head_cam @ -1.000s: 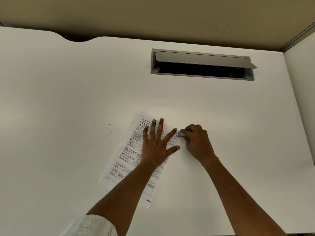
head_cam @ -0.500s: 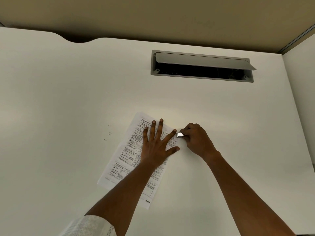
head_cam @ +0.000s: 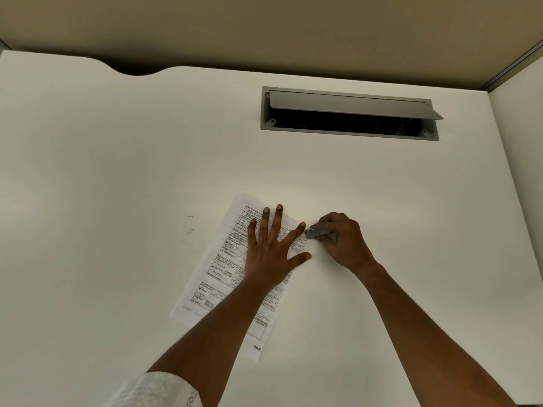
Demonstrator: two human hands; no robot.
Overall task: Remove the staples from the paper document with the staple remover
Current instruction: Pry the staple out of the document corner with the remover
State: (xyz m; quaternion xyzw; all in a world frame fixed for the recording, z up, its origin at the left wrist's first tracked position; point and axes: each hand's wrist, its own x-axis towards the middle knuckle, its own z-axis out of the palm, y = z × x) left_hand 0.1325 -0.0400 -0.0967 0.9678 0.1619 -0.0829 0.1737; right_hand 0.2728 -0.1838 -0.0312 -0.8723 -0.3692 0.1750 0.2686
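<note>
A printed paper document [head_cam: 217,277] lies tilted on the white desk [head_cam: 117,171]. My left hand [head_cam: 271,251] presses flat on its upper half, fingers spread. My right hand [head_cam: 343,240] is closed around a small grey metal staple remover [head_cam: 318,233], whose tip meets the document's right edge beside my left index fingertip. The staple under the tip is hidden. Several loose pulled staples [head_cam: 189,229] lie on the desk left of the paper.
A grey cable tray [head_cam: 349,113] with its lid raised is set into the desk at the back. A beige partition wall [head_cam: 264,24] runs behind the desk, and another white panel [head_cam: 523,171] stands at the right.
My right hand has shifted slightly, showing more of the staple remover's body. My left hand and the paper have stayed in place.
</note>
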